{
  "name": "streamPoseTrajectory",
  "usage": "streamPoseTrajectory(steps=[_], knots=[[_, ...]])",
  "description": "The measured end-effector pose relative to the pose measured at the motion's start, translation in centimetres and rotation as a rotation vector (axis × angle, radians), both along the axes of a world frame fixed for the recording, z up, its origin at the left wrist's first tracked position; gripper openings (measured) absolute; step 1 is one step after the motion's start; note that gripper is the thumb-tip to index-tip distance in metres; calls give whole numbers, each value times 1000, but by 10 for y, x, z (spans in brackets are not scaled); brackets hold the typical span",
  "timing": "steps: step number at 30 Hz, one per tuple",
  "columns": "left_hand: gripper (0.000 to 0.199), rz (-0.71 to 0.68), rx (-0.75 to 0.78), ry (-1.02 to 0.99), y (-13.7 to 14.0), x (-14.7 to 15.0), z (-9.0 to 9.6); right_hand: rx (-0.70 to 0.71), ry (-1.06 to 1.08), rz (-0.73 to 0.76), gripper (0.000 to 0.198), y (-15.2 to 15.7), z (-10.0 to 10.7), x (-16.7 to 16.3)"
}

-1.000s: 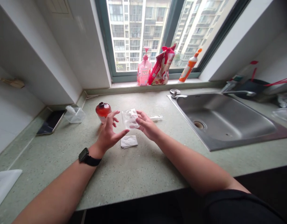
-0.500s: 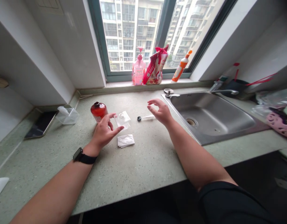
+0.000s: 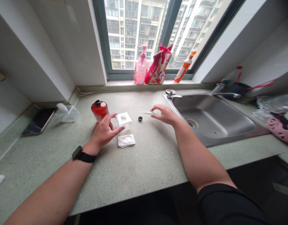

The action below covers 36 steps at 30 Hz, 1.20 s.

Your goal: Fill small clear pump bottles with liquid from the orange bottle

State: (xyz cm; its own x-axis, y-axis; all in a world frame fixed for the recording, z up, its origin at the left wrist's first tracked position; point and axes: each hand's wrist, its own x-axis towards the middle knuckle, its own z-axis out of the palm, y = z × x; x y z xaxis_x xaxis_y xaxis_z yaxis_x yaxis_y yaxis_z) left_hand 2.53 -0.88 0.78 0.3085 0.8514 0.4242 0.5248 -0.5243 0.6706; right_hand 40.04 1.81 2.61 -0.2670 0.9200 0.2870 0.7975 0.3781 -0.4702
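My left hand (image 3: pixel 103 131) has its thumb and index finger around a small clear plastic box (image 3: pixel 125 125) with a white top and a round ring in it. Behind that hand stands an uncapped red-brown bottle (image 3: pixel 100 109), partly covered by my fingers. My right hand (image 3: pixel 164 115) pinches a thin, pale, pointed tool (image 3: pixel 147 112), its tip toward the left; its exact kind is unclear. A black bottle cap (image 3: pixel 140 119) lies on the counter between my hands. In front of the box rests a folded white tissue (image 3: pixel 126 141).
A steel sink (image 3: pixel 216 139) is at the right. At the left are a phone (image 3: pixel 38 122) and a clear container (image 3: pixel 67 115). On the sill stand a pink pump bottle (image 3: pixel 141 72), a red bag (image 3: pixel 159 67) and an orange-and-white bottle (image 3: pixel 182 69).
My right hand has lowered and closed on the pale pointed tool, lifting it away from the black cap. My left hand stays at the box, whose top now shows white.
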Motion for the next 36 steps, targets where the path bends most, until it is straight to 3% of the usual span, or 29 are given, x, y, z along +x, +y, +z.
streamPoseTrajectory(steps=[4,12,22,28,31,36], knots=[[63,17,1,6,0,0,-2,45,226,-19,28,-5,7,-16],[64,4,27,40,-2,1,-1,20,525,115,31,-19,13,-54],[65,-48,193,87,-6,2,-1,126,344,207,17,-28,23,-66],[65,-72,224,117,-9,3,2,184,373,258,21,-34,25,-78],[66,-82,227,122,-11,4,3,151,511,247,27,-37,20,-88],[67,-98,235,115,-14,6,5,-23,739,238,35,-38,5,-108]])
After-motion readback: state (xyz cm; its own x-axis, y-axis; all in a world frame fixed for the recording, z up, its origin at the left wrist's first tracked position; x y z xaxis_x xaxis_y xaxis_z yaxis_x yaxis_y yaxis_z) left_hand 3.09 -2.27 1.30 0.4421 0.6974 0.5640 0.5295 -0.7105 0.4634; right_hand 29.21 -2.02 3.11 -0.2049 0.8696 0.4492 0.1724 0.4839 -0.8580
